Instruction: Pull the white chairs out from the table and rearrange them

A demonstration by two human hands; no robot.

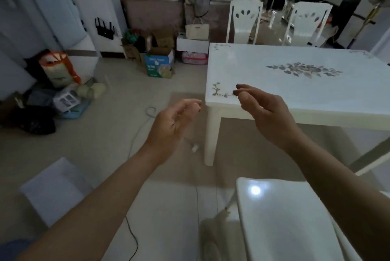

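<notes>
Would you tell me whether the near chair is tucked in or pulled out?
Pulled out: the near chair has its seat in the open, apart from the table edge.

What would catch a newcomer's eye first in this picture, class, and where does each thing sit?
Two bare hands, the left hand and the right hand, hover empty with loosely curled fingers at centre, by the near corner of the white table. Beyond it stand the far left chair and the far right chair; the near chair seat gleams at bottom right.
</notes>
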